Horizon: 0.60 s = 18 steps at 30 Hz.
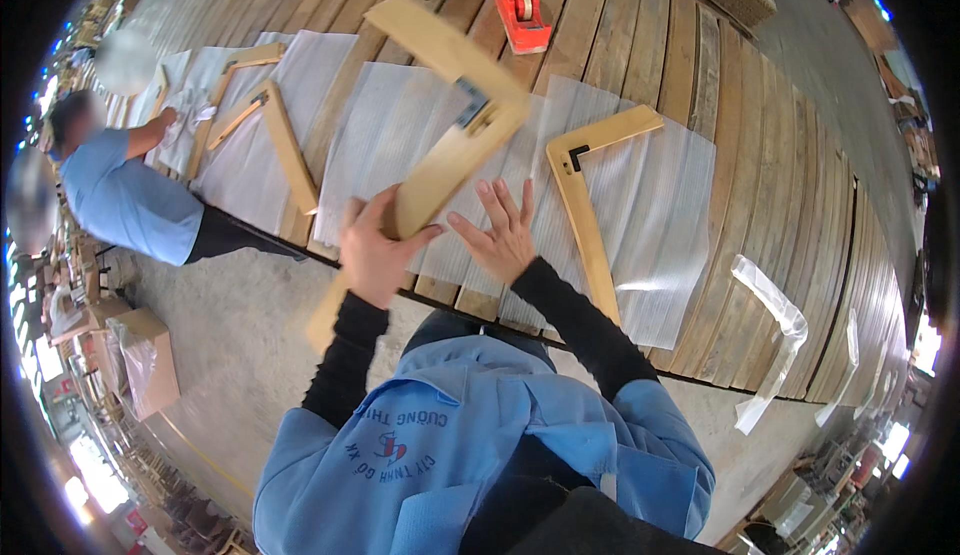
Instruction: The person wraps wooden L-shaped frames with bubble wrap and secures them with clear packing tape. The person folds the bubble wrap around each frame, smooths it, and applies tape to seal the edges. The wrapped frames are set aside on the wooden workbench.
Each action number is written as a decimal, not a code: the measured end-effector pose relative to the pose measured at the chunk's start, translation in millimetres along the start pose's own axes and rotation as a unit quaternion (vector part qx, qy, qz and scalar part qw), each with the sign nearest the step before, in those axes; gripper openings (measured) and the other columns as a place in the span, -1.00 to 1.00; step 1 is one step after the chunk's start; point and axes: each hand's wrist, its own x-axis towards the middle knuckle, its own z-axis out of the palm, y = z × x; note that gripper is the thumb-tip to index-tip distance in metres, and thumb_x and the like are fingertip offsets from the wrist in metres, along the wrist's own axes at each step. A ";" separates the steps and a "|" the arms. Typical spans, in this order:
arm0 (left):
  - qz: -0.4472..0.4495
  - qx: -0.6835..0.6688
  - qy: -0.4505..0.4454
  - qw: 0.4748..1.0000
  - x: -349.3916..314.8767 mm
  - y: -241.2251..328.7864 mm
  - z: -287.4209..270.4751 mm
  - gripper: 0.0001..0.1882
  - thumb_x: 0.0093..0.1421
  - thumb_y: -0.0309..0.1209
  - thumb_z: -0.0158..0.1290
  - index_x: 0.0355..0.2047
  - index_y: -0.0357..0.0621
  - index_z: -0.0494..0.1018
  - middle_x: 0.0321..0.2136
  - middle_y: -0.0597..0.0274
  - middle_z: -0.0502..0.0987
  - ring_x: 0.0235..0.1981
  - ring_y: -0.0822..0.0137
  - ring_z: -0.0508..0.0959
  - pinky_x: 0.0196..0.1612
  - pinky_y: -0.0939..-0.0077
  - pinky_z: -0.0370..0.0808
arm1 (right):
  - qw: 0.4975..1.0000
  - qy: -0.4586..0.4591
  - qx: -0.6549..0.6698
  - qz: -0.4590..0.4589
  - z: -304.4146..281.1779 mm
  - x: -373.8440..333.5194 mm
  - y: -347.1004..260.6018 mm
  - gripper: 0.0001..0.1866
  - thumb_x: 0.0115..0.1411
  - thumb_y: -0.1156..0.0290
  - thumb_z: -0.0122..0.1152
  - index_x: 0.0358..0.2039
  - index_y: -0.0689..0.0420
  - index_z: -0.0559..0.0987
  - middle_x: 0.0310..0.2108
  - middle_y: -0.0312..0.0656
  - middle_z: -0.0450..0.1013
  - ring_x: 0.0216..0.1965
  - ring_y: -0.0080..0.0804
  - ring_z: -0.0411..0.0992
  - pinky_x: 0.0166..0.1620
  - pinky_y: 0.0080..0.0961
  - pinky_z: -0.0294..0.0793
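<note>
My left hand [374,243] is closed around an L-shaped wooden piece [450,160], lifted and tilted over the table and blurred by motion. A dark metal bracket sits in its inner corner. Just right of it, my right hand [500,237] is open with the fingers spread, holding nothing. A second L-shaped wooden piece [577,195] with a black bracket lies to the right on a sheet of white foam wrap [660,225]. Another foam sheet [352,120] spreads beneath the lifted piece.
A red tape dispenser [523,17] stands at the far side of the slatted table [760,185]. Wrapped pieces [775,315] lie at the right. A co-worker in a blue shirt [135,190] works at the left beside more L-shaped pieces [285,155]. A cardboard box [140,360] sits on the floor.
</note>
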 end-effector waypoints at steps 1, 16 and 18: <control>-0.007 -0.093 -0.005 0.996 -11.2 22.2 3.7 -0.31 -0.10 -0.25 0.53 0.05 -0.21 0.57 -0.31 0.13 0.45 -0.32 0.27 0.54 -0.25 0.37 0.51 | 0.996 0.079 0.038 -0.016 0.6 3.3 4.9 -0.46 0.14 0.36 0.37 0.13 -0.22 0.45 0.36 -0.14 0.20 0.36 -0.08 0.22 0.39 0.43 -0.06; 0.014 -0.693 -0.350 0.630 9.9 71.9 15.1 -0.35 0.47 0.10 -0.16 0.32 -0.11 0.34 0.15 0.03 0.51 0.13 0.16 0.54 0.26 0.34 0.38 | 0.901 0.317 -0.265 0.129 -166.9 149.1 159.9 -0.45 -0.05 -0.11 0.54 -0.20 -0.02 0.57 -0.16 -0.21 0.55 -0.09 -0.10 0.52 0.04 -0.06 0.49; -0.007 -0.562 -0.323 0.762 12.3 -1.1 51.0 -0.42 0.46 -0.10 -0.05 0.36 -0.13 0.24 0.10 0.05 0.54 0.10 0.19 0.55 0.20 0.23 0.46 | 0.874 0.286 -0.332 0.210 -188.5 142.9 170.5 -0.35 -0.07 -0.21 0.52 -0.25 0.09 0.55 -0.23 -0.11 0.55 -0.15 -0.04 0.53 -0.09 -0.05 0.52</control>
